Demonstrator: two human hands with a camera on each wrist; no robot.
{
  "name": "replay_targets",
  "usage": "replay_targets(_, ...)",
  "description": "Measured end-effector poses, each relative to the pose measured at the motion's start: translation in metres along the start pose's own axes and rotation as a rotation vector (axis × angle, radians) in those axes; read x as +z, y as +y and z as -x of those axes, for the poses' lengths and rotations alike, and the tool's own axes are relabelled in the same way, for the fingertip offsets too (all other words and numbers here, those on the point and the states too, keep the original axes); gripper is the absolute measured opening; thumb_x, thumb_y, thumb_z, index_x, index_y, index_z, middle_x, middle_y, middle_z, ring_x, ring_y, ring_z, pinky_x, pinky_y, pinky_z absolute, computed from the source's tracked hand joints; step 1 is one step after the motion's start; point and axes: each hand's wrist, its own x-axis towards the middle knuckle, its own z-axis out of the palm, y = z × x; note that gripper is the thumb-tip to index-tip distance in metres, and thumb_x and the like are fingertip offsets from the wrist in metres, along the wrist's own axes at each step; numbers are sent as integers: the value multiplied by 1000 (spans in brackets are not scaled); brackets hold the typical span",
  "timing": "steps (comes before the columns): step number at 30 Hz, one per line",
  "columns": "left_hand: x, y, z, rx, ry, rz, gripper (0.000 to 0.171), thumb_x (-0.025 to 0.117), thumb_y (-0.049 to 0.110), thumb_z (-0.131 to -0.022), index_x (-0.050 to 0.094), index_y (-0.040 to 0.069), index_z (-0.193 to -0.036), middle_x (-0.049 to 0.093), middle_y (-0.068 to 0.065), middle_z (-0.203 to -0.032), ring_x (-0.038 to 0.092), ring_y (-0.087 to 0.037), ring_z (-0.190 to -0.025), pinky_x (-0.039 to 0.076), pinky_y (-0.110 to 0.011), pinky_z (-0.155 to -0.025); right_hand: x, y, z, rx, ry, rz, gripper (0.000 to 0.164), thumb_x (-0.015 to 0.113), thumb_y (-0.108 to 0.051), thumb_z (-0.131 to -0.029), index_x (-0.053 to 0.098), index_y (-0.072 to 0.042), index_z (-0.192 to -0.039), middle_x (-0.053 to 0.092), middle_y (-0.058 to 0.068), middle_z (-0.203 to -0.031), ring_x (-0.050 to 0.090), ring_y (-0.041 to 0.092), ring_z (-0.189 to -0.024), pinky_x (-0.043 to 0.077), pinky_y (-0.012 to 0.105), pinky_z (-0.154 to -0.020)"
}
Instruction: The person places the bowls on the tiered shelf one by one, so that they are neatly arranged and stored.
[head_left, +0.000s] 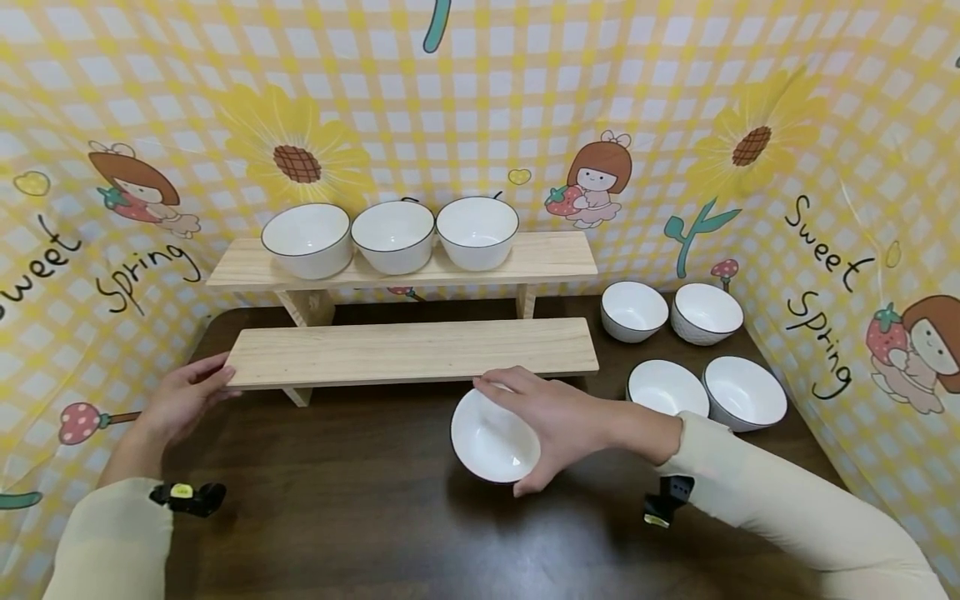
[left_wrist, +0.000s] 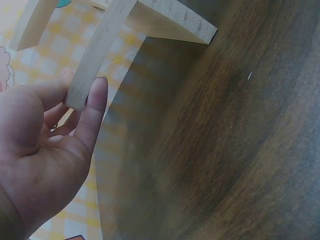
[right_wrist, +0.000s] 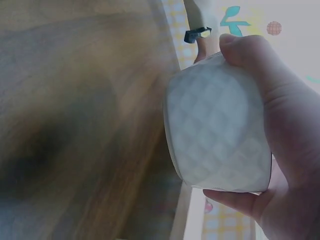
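A white bowl [head_left: 491, 437] with a dark rim is held by my right hand [head_left: 570, 421], thumb and fingers spread across its sides. It hangs tilted over the dark table, just in front of the lower shelf board [head_left: 412, 352]. In the right wrist view, the outer wall of this bowl [right_wrist: 215, 130] shows a diamond pattern. My left hand [head_left: 183, 400] pinches the left end of the lower board, and in the left wrist view the thumb and fingers close around the board end [left_wrist: 82, 85].
Three white bowls, left [head_left: 307, 242], middle [head_left: 393, 237] and right [head_left: 477, 233], stand in a row on the wooden upper shelf [head_left: 555, 254]. Several similar bowls, one of them a front bowl [head_left: 745, 392], sit on the table [head_left: 337, 500] at right. Yellow checked cloth [head_left: 480, 100] surrounds the table.
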Motion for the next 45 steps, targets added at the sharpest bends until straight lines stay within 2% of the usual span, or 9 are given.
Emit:
replay_targets(2,0,1,0,1,-2,5,83,59,36,-103,16,-10,-158,55,27,-106,69,0,-88,58,-18,-83,-5,2,4,16,7,-13,125,89,-59,-64,29,-8,-160,34,11,-157,39,24,-140,53,42,-100)
replay_targets(7,0,2,2,1,0,-7,82,59,36,-103,17,-10,-158,55,18,-111,69,1,-89,58,-18,-84,-16,7,12,50,37,-39,124,90,-58,-63,31,-9,-160,35,10,-156,42,26,-138,54,43,-99)
replay_targets(13,-1,0,1,3,-17,101,84,63,30,-102,14,-11,-157,56,22,-105,70,-2,-87,58,-19,-82,-27,13,19,90,69,-52,122,92,-54,-62,33,-10,-159,35,11,-156,47,29,-135,54,44,-98)
replay_targets(18,-1,-1,1,4,-17,80,85,63,32,-102,15,-10,-158,57,8,-121,70,-2,-88,58,-19,-83,-36,16,23,116,90,-54,123,93,-53,-61,34,-9,-159,35,11,-157,45,30,-137,53,45,-101)
replay_targets(20,-1,-1,1,10,-17,87,85,63,32,-102,15,-10,-157,57,9,-119,70,-2,-88,58,-19,-83,-39,17,24,122,100,-53,124,94,-53,-61,34,-7,-159,35,12,-157,43,30,-139,52,46,-103)
replay_targets(25,0,-2,0,32,-30,177,84,64,25,-102,13,-13,-156,57,25,-101,71,-3,-87,59,-18,-80,-46,21,26,127,135,-42,123,94,-52,-60,36,-3,-157,36,14,-157,41,32,-140,50,49,-104)
replay_targets(38,1,-3,1,45,-27,181,84,65,25,-101,13,-15,-155,57,25,-101,70,-3,-86,59,-18,-78,-71,34,30,177,161,-53,123,94,-50,-64,32,-3,-159,33,19,-158,38,35,-142,45,54,-109)
replay_targets(45,2,-2,1,48,-24,162,84,64,26,-102,14,-15,-155,57,24,-101,70,-2,-87,59,-17,-78,-83,40,30,209,183,-43,122,94,-48,-64,33,1,-157,33,22,-158,36,37,-143,42,55,-111)
